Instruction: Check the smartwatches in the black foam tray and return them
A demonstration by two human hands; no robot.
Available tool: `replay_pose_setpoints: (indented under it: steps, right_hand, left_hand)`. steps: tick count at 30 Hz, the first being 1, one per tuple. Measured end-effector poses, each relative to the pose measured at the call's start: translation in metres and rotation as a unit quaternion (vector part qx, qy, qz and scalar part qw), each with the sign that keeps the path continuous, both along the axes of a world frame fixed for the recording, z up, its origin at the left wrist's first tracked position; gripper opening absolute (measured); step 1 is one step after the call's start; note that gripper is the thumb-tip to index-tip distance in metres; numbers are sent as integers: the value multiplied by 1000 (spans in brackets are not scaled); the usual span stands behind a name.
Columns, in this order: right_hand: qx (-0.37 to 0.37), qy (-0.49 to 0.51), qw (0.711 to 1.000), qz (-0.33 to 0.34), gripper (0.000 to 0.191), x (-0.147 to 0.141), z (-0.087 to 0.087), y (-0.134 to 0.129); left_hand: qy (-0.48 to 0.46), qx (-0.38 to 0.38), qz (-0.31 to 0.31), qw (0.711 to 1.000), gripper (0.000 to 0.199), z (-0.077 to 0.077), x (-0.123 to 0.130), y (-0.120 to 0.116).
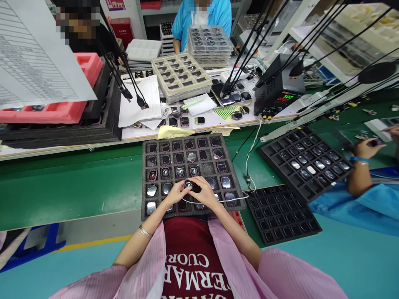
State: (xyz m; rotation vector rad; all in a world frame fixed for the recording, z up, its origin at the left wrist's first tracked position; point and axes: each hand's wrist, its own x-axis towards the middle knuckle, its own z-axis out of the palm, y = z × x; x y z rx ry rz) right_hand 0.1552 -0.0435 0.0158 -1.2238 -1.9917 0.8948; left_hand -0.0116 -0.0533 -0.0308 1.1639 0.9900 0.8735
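Watch (188,184) edges covered by fingers, underside not visible. White cable (224,201) runs in under the right hand (203,192); near end hard to make out. Left hand (177,193) meets it, 2 sets of fingers curled, both pinching 1 watch over the grey foam tray (207,168). Forearms angle in from below, hiding some cells. Co-worker's farther hand (394,131) cut off at right edge.

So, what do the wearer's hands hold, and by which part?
A dark, rounded-square watch body with a lit screen, held at its edges between the left hand and the right hand.
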Motion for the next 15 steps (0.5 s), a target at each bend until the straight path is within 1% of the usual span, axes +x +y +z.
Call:
replay_pose_setpoints:
  steps: [10, 15]
  right_hand:
    - [-11, 28, 1000, 5, 42, 3, -4, 1]
    - [-17, 35, 999, 9, 43, 4, -3, 2]
  left_hand:
    - [14, 3, -4, 1000, 47, 6, 0, -2]
    - [15, -4, -5, 1000, 46, 9, 1, -1]
